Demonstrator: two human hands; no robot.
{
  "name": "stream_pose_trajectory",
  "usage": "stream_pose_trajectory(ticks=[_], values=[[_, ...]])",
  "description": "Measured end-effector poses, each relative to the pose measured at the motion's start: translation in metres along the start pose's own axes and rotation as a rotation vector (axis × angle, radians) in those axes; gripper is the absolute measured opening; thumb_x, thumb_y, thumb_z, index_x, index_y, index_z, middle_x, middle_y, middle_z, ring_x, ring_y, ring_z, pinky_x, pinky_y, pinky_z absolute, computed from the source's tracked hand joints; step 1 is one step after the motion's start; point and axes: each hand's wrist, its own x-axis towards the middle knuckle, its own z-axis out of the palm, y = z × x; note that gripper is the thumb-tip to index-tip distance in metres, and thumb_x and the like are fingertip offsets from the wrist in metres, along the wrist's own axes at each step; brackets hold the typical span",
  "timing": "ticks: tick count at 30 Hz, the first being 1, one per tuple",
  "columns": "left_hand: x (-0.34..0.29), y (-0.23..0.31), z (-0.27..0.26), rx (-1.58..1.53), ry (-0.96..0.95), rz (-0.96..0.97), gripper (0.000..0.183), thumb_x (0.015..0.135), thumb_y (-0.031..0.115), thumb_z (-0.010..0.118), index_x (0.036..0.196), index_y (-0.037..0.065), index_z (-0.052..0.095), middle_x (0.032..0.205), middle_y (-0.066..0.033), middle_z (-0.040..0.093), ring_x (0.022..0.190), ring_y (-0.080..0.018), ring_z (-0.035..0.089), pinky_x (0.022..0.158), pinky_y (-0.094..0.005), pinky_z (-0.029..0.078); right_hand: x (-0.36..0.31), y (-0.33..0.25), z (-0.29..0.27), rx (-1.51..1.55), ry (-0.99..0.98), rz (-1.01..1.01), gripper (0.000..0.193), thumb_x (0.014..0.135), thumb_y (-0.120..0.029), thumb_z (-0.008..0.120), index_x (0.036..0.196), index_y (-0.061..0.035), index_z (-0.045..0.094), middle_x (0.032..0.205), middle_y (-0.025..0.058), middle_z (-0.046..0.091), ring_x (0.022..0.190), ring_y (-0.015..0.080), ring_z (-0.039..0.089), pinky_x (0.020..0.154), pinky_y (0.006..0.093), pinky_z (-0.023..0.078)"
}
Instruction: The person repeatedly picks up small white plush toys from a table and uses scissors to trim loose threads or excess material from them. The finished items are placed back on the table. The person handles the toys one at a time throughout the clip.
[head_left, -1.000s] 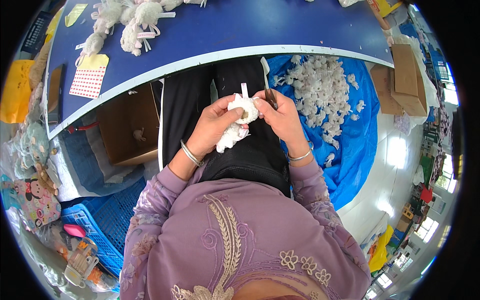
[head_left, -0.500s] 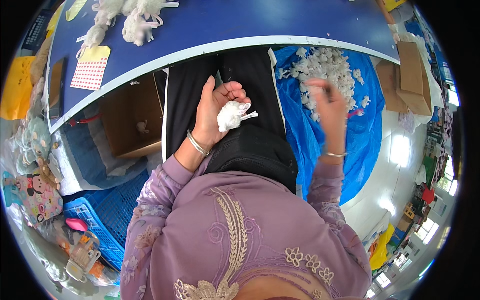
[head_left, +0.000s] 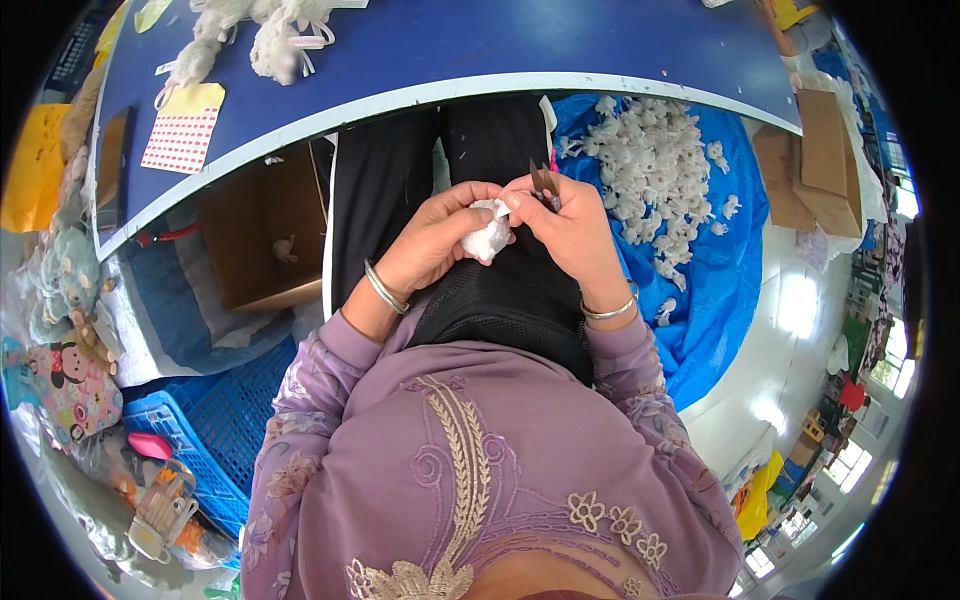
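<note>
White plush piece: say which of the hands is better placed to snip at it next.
Probably the right hand: it holds the dark thread snips close to the white plush piece, while the left hand, with no tool visible, grips that piece.

Floral mauve sleeves point(head_left: 312, 400) end near silver bangles point(head_left: 384, 290).

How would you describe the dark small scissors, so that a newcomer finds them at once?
Start at the blue table and go down past its pale front edge to the black trousers. Over them, the right hand holds the scissors, pointing toward the table. Dark and sharp-tipped, they stand out from the soft white plush piece beside them.
</note>
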Motion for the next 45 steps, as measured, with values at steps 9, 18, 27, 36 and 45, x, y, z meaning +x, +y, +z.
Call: stream_pose_trajectory(ticks=[9,18,27,36,45], values=[[0.008,-0.004,-0.006,-0.239,-0.099,-0.049,0.041,0.087,0.017,0.046,0.124,0.001,0.051,0.106,-0.0145,0.062,0.075,-0.0207,0.06,0.053,-0.0242,0.046,0.007,0.0,0.004,0.356,0.155,0.042,0.016,0.094,-0.008,0.059,0.109,-0.0012,0.059,0.072,-0.0002,0.056,0.054,0.002,0.044,0.046,0.017,0.032],[0.008,-0.011,-0.014,-0.514,-0.124,0.108,0.05,0.085,0.025,0.043,0.129,0.005,0.051,0.112,-0.0148,0.062,0.076,-0.0217,0.057,0.058,-0.029,0.044,-0.002,0.007,0.013,-0.032,-0.026,-0.04,0.02,0.09,-0.015,0.069,0.1,0.001,0.065,0.087,0.0006,0.064,0.078,0.0036,0.056,0.068,0.0197,0.045],[0.012,-0.007,-0.008,-0.464,-0.104,0.181,0.041,0.088,0.02,0.043,0.126,0.007,0.049,0.11,-0.0095,0.058,0.085,-0.0204,0.059,0.062,-0.0284,0.047,-0.001,0.003,0.015,0.043,0.066,-0.024,0.015,0.091,-0.015,0.067,0.091,0.0001,0.066,0.073,-0.0015,0.062,0.069,0.0039,0.053,0.062,0.02,0.044],[-0.027,0.072,-0.001,0.555,0.177,0.822,0.047,0.093,0.032,0.06,0.125,-0.002,0.051,0.122,-0.0122,0.055,0.106,-0.019,0.058,0.078,-0.0307,0.05,-0.01,-0.014,-0.109,-0.452,0.98,-0.26,0.017,0.094,-0.018,0.062,0.101,-0.0036,0.069,0.078,-0.0033,0.06,0.061,0.0042,0.048,0.053,0.0207,0.037],[0.026,0.208,-0.051,1.836,0.982,0.94,0.065,0.078,0.036,0.075,0.133,0.01,0.053,0.136,-0.0179,0.05,0.128,-0.0318,0.045,0.1,-0.045,0.043,-0.001,-0.021,-0.072,-0.188,0.561,-0.242,0.012,0.094,-0.011,0.064,0.101,-0.0021,0.068,0.074,-0.0072,0.054,0.062,-0.0004,0.043,0.053,0.016,0.032]])
